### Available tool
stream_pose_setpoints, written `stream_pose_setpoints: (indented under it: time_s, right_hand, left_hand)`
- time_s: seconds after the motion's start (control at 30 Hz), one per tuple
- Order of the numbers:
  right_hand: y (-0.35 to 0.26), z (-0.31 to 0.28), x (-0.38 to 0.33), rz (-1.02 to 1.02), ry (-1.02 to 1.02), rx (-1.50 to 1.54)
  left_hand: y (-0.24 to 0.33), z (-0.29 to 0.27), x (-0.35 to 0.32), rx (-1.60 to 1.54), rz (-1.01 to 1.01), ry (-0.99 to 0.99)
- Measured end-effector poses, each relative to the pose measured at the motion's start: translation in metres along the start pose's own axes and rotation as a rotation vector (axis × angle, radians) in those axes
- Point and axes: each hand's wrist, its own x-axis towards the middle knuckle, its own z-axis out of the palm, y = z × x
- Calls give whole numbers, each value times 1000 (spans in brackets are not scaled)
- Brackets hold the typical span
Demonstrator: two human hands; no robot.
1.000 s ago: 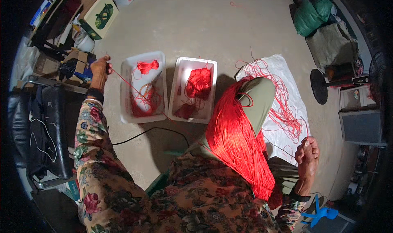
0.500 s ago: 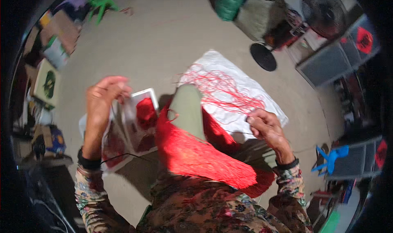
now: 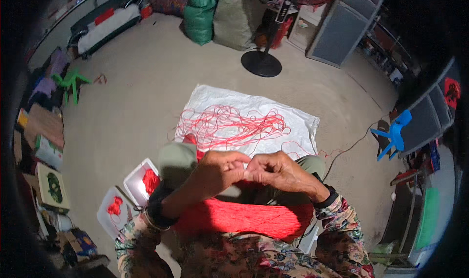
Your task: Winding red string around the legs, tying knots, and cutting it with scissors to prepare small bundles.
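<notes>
My left hand (image 3: 220, 168) and my right hand (image 3: 276, 170) meet above my knees, fingertips pinched together. Something small and pale shows between them, too small to name. Across my lap lies a thick bundle of red cords (image 3: 244, 217), just below both hands. Beyond my knees a white sheet (image 3: 304, 124) is spread on the floor, carrying a loose tangle of red cord (image 3: 229, 126). By my left knee is a white bin (image 3: 131, 184) with a red bunch (image 3: 150, 180) inside. Beside it sits a shallow white tray (image 3: 105, 218) holding a small red piece (image 3: 115, 207).
A standing fan (image 3: 262, 63) rises beyond the sheet, near a green sack (image 3: 199, 16) and a grey sack (image 3: 236, 21). On the right stands a blue stool (image 3: 394, 134), with a dark cable (image 3: 349, 148) on the floor. Cartons (image 3: 44, 126) and a green stool (image 3: 72, 82) line the left.
My hands were wide apart and have come together over my lap. The view has swung up and right. My left knee has shifted outward, and the red bundle now lies straight across my lap.
</notes>
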Motion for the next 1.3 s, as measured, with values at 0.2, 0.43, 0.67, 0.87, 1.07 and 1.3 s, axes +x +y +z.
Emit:
stream_pose_setpoints:
  time_s: [0.2, 0.43, 0.67, 0.87, 1.07, 1.3]
  right_hand:
    - [19, -20, -14, 23, -12, -51]
    - [19, -48, 3, 119, 250, 32]
    - [14, -42, 18, 68, 208, 95]
    - [20, -43, 18, -51, 250, 158]
    - [12, -57, 6, 71, 304, 187]
    - [25, -65, 5, -1, 414, 117]
  left_hand:
    - [-23, -19, 12, 135, 208, -54]
    - [-55, -66, 42, 368, 223, -218]
    - [-17, -27, 83, -186, -99, -159]
    - [-24, -8, 81, -588, -228, -277]
    - [-15, 2, 82, -484, -282, -268]
    - [-22, 19, 93, -782, -429, -175]
